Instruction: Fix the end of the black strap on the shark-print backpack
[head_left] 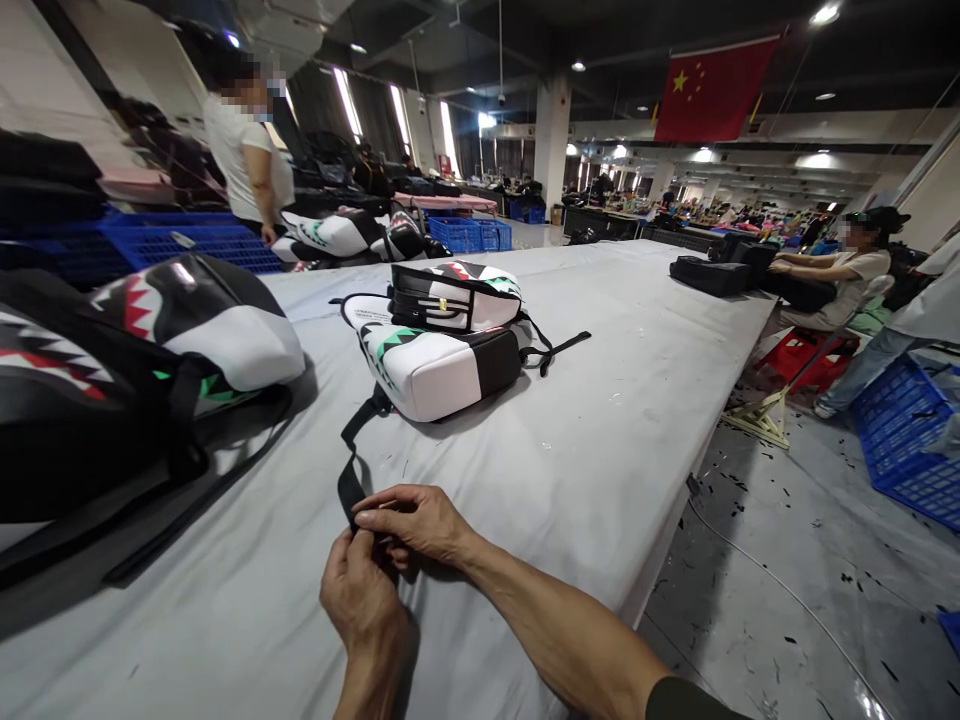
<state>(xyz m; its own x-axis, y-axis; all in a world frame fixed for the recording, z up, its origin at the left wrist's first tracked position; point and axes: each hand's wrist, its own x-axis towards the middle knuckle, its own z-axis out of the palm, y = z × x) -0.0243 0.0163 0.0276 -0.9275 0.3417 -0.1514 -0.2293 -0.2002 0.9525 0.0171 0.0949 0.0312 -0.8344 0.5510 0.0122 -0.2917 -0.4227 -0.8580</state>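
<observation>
A black webbing strap [349,470] runs from the lower left corner of a white, black and green backpack [442,378] toward me. Both hands meet at its near end. My left hand [364,590] is closed on the strap from below, thumb up. From the right, my right hand [420,525] pinches the same end between thumb and fingers. The strap's very tip is hidden behind the fingers. The backpack lies on its side on the white-covered table [585,450], with a smaller zipped bag [457,298] on top of it.
More backpacks with shark-tooth prints [217,320] lie at the left, their straps trailing on the table. Another heap of bags [337,235] is at the far edge, near a standing person. A black bag [709,275] rests at the far right by a seated person. Blue crates [907,430] stand on the floor.
</observation>
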